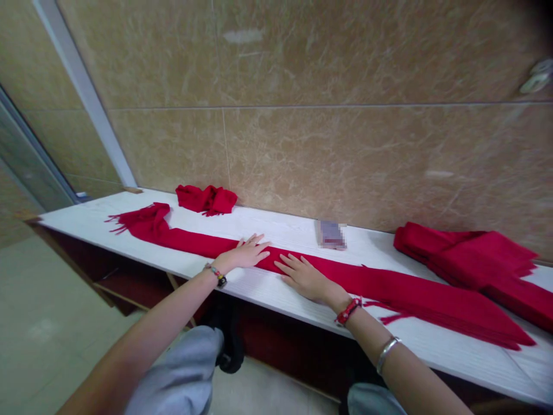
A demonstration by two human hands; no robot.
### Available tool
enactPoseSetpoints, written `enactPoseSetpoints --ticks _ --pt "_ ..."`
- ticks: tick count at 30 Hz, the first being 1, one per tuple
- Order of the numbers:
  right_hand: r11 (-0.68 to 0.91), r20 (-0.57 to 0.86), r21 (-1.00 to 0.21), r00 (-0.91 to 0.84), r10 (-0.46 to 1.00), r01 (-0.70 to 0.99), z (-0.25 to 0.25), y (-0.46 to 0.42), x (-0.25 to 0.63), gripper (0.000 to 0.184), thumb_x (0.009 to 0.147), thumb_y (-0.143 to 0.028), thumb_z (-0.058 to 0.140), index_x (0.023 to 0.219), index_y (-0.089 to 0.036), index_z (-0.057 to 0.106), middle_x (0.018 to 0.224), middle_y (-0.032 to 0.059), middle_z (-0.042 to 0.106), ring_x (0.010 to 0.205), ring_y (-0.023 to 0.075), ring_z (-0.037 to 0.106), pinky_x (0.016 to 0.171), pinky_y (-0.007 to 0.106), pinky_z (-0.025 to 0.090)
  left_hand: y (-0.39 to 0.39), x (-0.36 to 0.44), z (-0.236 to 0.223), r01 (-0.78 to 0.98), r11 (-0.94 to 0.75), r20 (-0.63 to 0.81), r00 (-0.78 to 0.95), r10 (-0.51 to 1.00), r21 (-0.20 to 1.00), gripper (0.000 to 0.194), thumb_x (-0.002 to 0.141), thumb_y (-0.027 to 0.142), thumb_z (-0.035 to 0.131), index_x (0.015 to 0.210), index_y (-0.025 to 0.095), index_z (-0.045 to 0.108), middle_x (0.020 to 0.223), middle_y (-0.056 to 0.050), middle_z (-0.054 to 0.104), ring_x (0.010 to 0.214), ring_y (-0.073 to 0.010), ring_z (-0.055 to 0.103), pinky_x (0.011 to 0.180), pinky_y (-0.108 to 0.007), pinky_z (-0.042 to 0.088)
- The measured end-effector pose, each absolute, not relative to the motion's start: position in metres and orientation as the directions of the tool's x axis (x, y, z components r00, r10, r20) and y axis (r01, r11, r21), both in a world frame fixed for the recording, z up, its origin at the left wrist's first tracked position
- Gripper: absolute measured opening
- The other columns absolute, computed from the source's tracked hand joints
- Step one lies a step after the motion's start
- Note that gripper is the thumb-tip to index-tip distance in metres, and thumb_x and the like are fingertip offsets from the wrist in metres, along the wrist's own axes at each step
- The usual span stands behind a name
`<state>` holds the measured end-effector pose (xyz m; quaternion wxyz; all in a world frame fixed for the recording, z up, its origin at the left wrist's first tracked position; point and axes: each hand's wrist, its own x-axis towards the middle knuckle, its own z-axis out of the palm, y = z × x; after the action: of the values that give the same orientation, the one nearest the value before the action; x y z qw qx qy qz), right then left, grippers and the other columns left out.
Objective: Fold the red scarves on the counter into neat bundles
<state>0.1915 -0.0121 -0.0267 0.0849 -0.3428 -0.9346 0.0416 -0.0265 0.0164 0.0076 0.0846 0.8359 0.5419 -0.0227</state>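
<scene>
A long red scarf (371, 282) with fringe lies stretched along the white tabletop, bunched at its left end and in flat layers at its right. My left hand (244, 253) rests palm down on its middle, fingers spread. Just to the right, my right hand (305, 278) also lies flat on the scarf, fingers apart. Neither hand grips the cloth. Some fringe strands hang out below the scarf, right of my right wrist.
Behind the scarf's left part sits a crumpled red scarf (205, 199). A blurred-out small box-like object (332, 234) is near the wall. More folded red scarves (466, 253) lie at the right. The white table (268, 222) meets a tiled wall (302, 155); open shelves are underneath.
</scene>
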Motion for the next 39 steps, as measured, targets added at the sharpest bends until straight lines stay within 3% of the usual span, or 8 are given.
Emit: enactPoseSetpoints --ticks 5,11,14,18,22,26,31,39 --pt "0.73 0.091 -0.183 -0.728 0.679 0.658 -0.025 -0.015 0.204 0.049 0.092 -0.042 0.024 0.135 -0.02 0.033 0.142 0.0091 0.028 0.132 0.022 0.018 0.106 0.048 0.016 0.011 0.004 -0.008 0.887 -0.446 -0.2 0.461 0.865 0.118 0.048 0.093 0.04 0.017 0.139 0.026 0.017 0.148 -0.008 0.008 0.134 -0.0279 0.003 0.098 -0.061 0.013" --pt "0.607 0.123 -0.256 -0.598 0.792 0.752 -0.021 -0.009 0.226 0.05 0.091 -0.038 0.028 0.134 -0.012 0.035 0.14 0.0129 0.033 0.13 0.0224 0.024 0.105 0.042 0.023 0.006 -0.005 -0.013 0.867 -0.49 -0.116 0.498 0.86 0.092 0.049 0.093 0.039 0.018 0.14 0.024 0.017 0.148 -0.007 0.008 0.134 -0.026 0.002 0.1 -0.058 0.01" --pt "0.515 0.146 -0.205 -0.494 0.857 0.832 -0.024 -0.01 0.224 0.054 0.091 -0.038 0.03 0.135 -0.007 0.031 0.141 0.0157 0.029 0.131 0.0261 0.02 0.104 0.046 0.021 0.006 -0.004 -0.011 0.874 -0.475 -0.143 0.485 0.863 0.101 0.056 0.09 0.048 0.022 0.14 0.023 0.015 0.147 -0.007 0.006 0.134 -0.0278 0.001 0.1 -0.059 0.008" --pt "0.521 0.091 -0.133 -0.514 0.853 0.843 -0.03 -0.014 0.223 0.056 0.09 -0.039 0.029 0.136 -0.007 0.028 0.143 0.0144 0.025 0.132 0.0273 0.019 0.104 0.047 0.02 0.01 -0.004 -0.013 0.879 -0.462 -0.164 0.476 0.864 0.116 0.074 0.081 0.066 0.027 0.14 0.023 0.016 0.147 -0.011 0.004 0.134 -0.0316 0.001 0.099 -0.06 0.009" --pt "0.481 0.03 -0.14 -0.482 0.876 0.865 -0.03 -0.015 0.239 0.06 0.089 -0.044 0.03 0.138 -0.009 0.026 0.144 0.0135 0.022 0.132 0.0285 0.017 0.103 0.051 0.02 0.015 -0.01 -0.012 0.871 -0.479 -0.19 0.491 0.85 0.104 0.08 0.078 0.07 0.029 0.14 0.023 0.015 0.147 -0.013 0.002 0.133 -0.0318 0.0 0.1 -0.058 0.009" --pt "0.456 -0.01 -0.167 -0.464 0.886 0.874 -0.023 -0.014 0.247 0.05 0.089 -0.041 0.032 0.132 -0.017 0.038 0.143 0.0125 0.025 0.131 0.0318 0.018 0.1 0.057 0.023 0.021 -0.007 -0.006 0.844 -0.524 -0.198 0.535 0.821 0.11 0.068 0.084 0.06 0.03 0.139 0.023 0.019 0.147 -0.011 0.004 0.134 -0.0294 0.002 0.101 -0.055 0.012" --pt "0.444 0.177 -0.188 -0.415 0.893 0.876 -0.02 -0.008 0.224 0.051 0.091 -0.036 0.029 0.136 -0.01 0.03 0.143 0.0165 0.022 0.132 0.0294 0.014 0.101 0.054 0.022 0.025 0.022 -0.012 0.755 -0.644 0.043 0.644 0.764 0.123 0.051 0.092 0.038 0.023 0.138 0.017 0.023 0.147 -0.01 0.013 0.134 -0.0187 0.009 0.105 -0.04 0.017" --pt "0.486 0.155 -0.115 -0.467 0.871 0.867 -0.037 -0.008 0.227 0.05 0.092 -0.035 0.028 0.136 -0.012 0.03 0.142 0.0126 0.027 0.13 0.028 0.023 0.102 0.053 0.021 0.015 0.039 -0.015 0.83 -0.551 -0.138 0.558 0.818 0.087 0.052 0.091 0.036 0.021 0.139 0.017 0.018 0.147 -0.01 0.011 0.134 -0.0243 0.006 0.102 -0.054 0.013"
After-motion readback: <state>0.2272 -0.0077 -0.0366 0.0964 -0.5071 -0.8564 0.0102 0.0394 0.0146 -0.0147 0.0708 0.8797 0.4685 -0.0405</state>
